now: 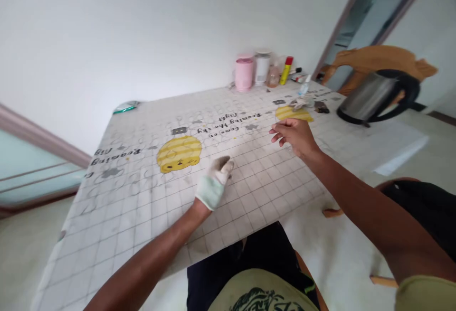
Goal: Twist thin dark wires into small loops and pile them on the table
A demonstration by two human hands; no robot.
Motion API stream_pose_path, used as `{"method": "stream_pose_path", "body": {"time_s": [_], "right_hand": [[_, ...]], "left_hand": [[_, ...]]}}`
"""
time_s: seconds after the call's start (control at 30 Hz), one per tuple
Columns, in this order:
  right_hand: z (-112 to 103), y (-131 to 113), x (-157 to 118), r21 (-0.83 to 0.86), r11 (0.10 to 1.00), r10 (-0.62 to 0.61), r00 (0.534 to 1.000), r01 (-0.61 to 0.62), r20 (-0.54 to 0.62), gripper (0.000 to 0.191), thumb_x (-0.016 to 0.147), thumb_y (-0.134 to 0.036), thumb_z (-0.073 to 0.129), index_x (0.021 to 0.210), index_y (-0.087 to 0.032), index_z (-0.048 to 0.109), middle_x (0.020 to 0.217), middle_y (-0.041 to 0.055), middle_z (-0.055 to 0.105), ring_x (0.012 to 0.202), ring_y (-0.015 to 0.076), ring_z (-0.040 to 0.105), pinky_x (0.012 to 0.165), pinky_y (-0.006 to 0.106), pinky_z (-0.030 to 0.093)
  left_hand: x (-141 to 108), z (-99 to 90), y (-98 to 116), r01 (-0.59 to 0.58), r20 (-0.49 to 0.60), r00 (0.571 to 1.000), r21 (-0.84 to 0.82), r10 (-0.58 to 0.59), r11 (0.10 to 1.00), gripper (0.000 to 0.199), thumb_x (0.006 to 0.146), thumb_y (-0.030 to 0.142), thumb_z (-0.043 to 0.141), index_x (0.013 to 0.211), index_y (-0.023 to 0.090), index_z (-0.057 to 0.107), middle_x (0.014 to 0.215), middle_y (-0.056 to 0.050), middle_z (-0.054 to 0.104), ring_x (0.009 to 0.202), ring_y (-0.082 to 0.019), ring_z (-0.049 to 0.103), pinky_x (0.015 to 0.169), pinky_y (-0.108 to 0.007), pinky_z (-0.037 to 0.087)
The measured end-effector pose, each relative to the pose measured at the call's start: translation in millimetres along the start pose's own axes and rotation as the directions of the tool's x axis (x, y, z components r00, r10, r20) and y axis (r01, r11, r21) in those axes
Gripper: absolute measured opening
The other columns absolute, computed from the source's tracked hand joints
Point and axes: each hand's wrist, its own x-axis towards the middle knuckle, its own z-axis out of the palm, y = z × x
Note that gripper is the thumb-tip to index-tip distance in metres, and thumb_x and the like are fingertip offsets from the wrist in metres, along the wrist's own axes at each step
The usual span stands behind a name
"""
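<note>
Reaching out over the table [117, 216], the left hand [214, 181] wears a pale glove and hovers low above the gridded tablecloth [270, 197], its fingers curled loosely inward; whether anything lies inside that curl cannot be told, since the picture is blurred there. The right hand [295, 135] is bare and held farther out, above the cloth, with its fingers bent and the thumb and forefinger drawn close together at the tips, as if pinched; nothing can be made out between them. Both hands are well apart from each other. A yellow cartoon print [179, 153] lies on the cloth just to the left of the gloved hand, and a second yellow print [292, 113] sits just beyond the right hand. At the far edge of the table stand a pink cup [244, 73], a white container [262, 67] beside it, and a yellow bottle with a red cap [286, 70]. A steel kettle with a black handle [374, 96] rests on the surface at the right.
</note>
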Motion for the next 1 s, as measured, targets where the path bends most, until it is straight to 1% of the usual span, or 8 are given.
{"method": "stream_pose_path", "body": {"time_s": [0.1,0.23,0.43,0.5,0.6,0.7,0.83,1.0], "right_hand": [[41,-10,-15,-0.055,0.998,-0.004,0.993,0.011,0.118,0.018,0.083,-0.029,0.08,0.08,-0.015,0.069,0.085,0.0129,0.078,0.056,0.0167,0.07,0.039,0.022,0.044],[82,-11,-25,-0.155,0.986,-0.012,0.952,0.062,0.305,0.018,0.082,-0.029,0.079,0.077,-0.016,0.069,0.082,0.011,0.078,0.057,0.0167,0.071,0.039,0.022,0.044],[116,-11,-24,-0.205,0.97,-0.025,0.892,0.131,0.452,0.018,0.086,-0.033,0.076,0.082,-0.017,0.07,0.086,0.0101,0.079,0.06,0.0161,0.071,0.039,0.022,0.042],[117,-14,-24,-0.214,0.962,-0.059,0.896,0.168,0.441,0.025,0.09,-0.042,0.074,0.086,-0.018,0.071,0.09,0.0103,0.079,0.063,0.0166,0.072,0.041,0.022,0.044],[114,-17,-34,-0.235,0.948,-0.131,0.933,0.217,0.335,0.042,0.095,-0.059,0.066,0.091,-0.018,0.071,0.093,0.0113,0.08,0.065,0.0176,0.072,0.044,0.023,0.046],[115,-10,-54,-0.265,0.945,-0.087,0.93,0.19,0.357,0.053,0.096,-0.068,0.06,0.089,-0.017,0.073,0.09,0.0122,0.08,0.063,0.0184,0.072,0.047,0.025,0.049],[134,4,-81,-0.27,0.949,-0.028,0.892,0.166,0.451,0.051,0.095,-0.067,0.062,0.085,-0.018,0.074,0.082,0.0088,0.079,0.053,0.016,0.067,0.046,0.026,0.047],[161,17,-87,-0.192,0.959,-0.127,0.917,0.211,0.377,0.038,0.098,-0.053,0.06,0.086,-0.02,0.075,0.076,0.0045,0.077,0.049,0.0138,0.062,0.047,0.026,0.047]], "left_hand": [[12,-17.0,12,0.013,-0.077,0.997,0.058,-0.008,0.998,0.058,0.094,0.044,0.06,0.143,0.014,0.062,0.122,-0.011,0.075,0.08,-0.016,0.071,0.077,-0.026,0.056],[20,-26.4,7,0.052,-0.036,0.998,0.079,-0.049,0.996,0.047,0.091,0.044,0.066,0.132,0.02,0.073,0.109,-0.007,0.079,0.07,-0.014,0.068,0.07,-0.025,0.055],[21,-31.6,-6,0.105,0.004,0.994,-0.053,-0.105,0.993,0.026,0.093,0.029,0.061,0.106,0.019,0.08,0.087,-0.003,0.076,0.055,-0.009,0.059,0.054,-0.022,0.049],[23,-33.5,-8,0.14,-0.062,0.987,-0.137,-0.149,0.981,0.025,0.094,0.03,0.061,0.105,0.017,0.079,0.084,-0.004,0.076,0.055,-0.01,0.06,0.052,-0.022,0.049],[29,-36.3,-11,0.147,-0.179,0.964,-0.268,-0.199,0.952,0.024,0.094,0.03,0.062,0.104,0.015,0.077,0.083,-0.005,0.076,0.055,-0.011,0.064,0.054,-0.023,0.052],[34,-38.2,-15,0.099,-0.239,0.953,-0.334,-0.186,0.938,0.023,0.094,0.031,0.061,0.096,0.014,0.076,0.083,-0.005,0.076,0.056,-0.011,0.065,0.054,-0.023,0.052],[35,-38.1,-20,0.032,-0.272,0.955,-0.313,-0.122,0.949,0.025,0.094,0.034,0.059,0.081,0.017,0.072,0.079,-0.003,0.074,0.057,-0.011,0.064,0.055,-0.022,0.051],[35,-39.5,-27,0.037,-0.264,0.961,-0.193,-0.088,0.98,0.025,0.094,0.035,0.056,0.081,0.021,0.071,0.077,0.001,0.072,0.06,-0.011,0.064,0.056,-0.022,0.049]]}}
